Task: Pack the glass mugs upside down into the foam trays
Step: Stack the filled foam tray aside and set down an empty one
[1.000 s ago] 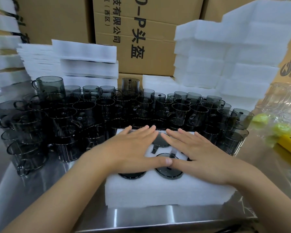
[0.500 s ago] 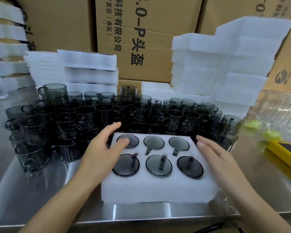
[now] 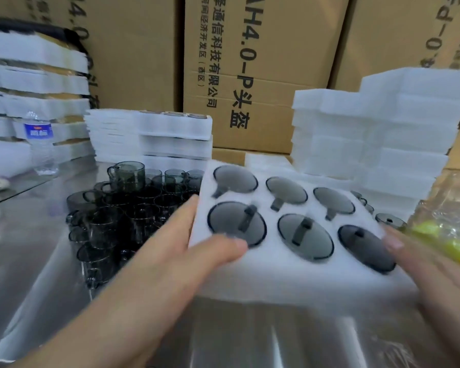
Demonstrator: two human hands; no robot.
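Note:
A white foam tray (image 3: 279, 277) is held up above the steel table, tilted toward me. Several dark glass mugs sit upside down in its holes, for example one mug (image 3: 237, 224) at the front left. My left hand (image 3: 186, 251) grips the tray's left edge, thumb on top and fingers beneath. My right hand (image 3: 430, 266) holds the right edge, its thumb on the top surface. A crowd of loose smoky glass mugs (image 3: 125, 208) stands upright on the table behind and to the left of the tray.
Stacks of foam trays (image 3: 369, 134) rise at the back right, with more foam (image 3: 149, 136) at the back left. Cardboard boxes (image 3: 250, 75) form the back wall. A water bottle (image 3: 39, 144) stands far left. Clear plastic bags with yellow items (image 3: 446, 235) lie at the right.
My hands went from pressing on the tray top to its two sides, gripped it and lifted it off the table, tilting it. The camera moved closer and to the right.

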